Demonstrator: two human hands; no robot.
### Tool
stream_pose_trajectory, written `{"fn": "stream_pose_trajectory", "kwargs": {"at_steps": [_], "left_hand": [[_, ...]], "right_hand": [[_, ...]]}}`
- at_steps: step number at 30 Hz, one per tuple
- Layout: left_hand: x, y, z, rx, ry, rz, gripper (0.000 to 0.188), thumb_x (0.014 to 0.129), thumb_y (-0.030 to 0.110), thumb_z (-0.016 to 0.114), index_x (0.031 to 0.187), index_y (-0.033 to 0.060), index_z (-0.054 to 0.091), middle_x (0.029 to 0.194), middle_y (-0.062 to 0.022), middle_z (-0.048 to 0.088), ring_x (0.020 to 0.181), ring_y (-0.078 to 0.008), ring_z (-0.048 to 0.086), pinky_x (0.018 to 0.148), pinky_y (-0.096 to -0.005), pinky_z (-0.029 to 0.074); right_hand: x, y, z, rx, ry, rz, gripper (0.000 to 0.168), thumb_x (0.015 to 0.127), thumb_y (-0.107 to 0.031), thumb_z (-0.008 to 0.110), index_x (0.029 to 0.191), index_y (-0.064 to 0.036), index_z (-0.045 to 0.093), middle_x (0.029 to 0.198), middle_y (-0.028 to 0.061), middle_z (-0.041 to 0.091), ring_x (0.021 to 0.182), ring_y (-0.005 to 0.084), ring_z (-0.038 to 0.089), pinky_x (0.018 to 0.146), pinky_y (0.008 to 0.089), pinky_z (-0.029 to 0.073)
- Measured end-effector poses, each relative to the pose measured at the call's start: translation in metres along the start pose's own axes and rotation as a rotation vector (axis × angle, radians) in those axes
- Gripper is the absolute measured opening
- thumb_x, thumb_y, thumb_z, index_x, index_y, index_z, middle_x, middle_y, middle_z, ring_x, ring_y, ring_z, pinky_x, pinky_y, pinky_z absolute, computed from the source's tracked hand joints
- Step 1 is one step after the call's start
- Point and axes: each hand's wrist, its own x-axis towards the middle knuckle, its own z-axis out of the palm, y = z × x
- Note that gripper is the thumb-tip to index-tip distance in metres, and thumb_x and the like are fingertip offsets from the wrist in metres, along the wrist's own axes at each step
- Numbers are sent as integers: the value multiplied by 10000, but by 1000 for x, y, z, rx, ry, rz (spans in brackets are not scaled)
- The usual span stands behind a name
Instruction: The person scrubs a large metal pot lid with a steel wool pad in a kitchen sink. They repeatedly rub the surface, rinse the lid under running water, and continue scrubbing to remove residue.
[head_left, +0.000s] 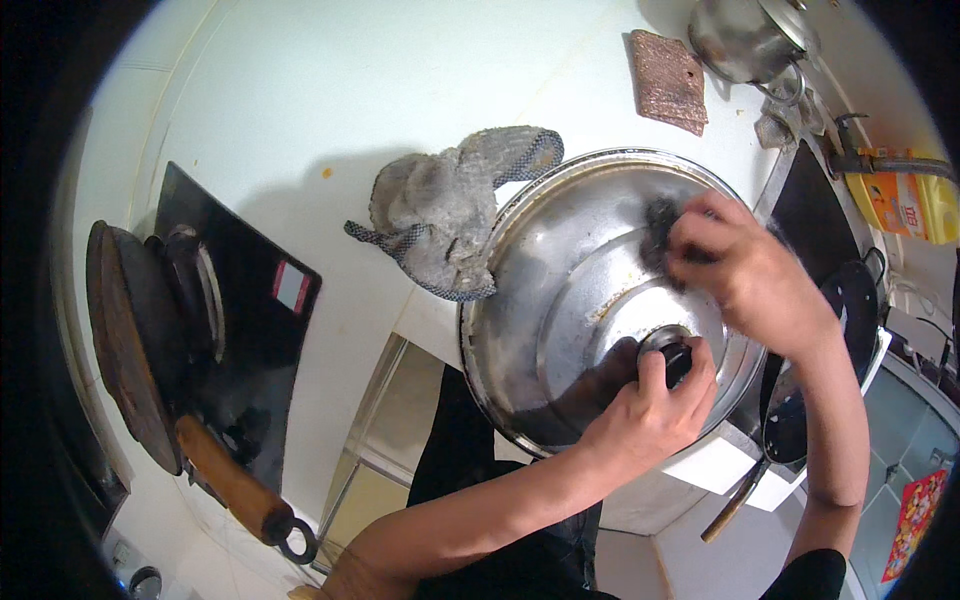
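Note:
A large round metal pot lid (559, 247) with stepped rings lies before me on the counter edge. My left hand (660, 397) grips the dark knob (667, 352) at its middle. Against the lid's far right part, my right hand (720, 255) presses a dark wire scouring pad (660, 225); hand and pad are blurred. A grey, soiled cloth (442, 210) with checked edging lies crumpled at the lid's left rim.
A wok with a wooden handle (232, 480) rests on a black cooktop (277, 360) at left. Far right stand a steel pot (742, 45), a brown folded cloth (667, 79), a yellow container (900, 195) and a black pan (787, 427).

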Motion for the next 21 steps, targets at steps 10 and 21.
{"fn": "stream_pose_trajectory", "kwargs": {"at_steps": [10, 21], "left_hand": [[1, 0, -5, 11, -20, -5, 227, 790, 144, 620, 991, 57, 679, 1128, -98, 564, 737, -232, 475, 550, -183, 463], [-1, -1, 0, 27, 25, 26, 219, 788, 174, 612, 972, 86, 691, 1064, -75, 578, 714, -239, 455, 623, -220, 453]], "right_hand": [[-11, 6, 7, 113, 57, -51, 256, 590, -24, 673, 838, 23, 721, 906, 100, 562, 968, 278, 557, 836, 365, 495], [-4, -6, 10, 160, 53, -157, 210, 550, -61, 697, 746, 13, 682, 851, 90, 540, 916, 288, 560, 784, 377, 464]]}}
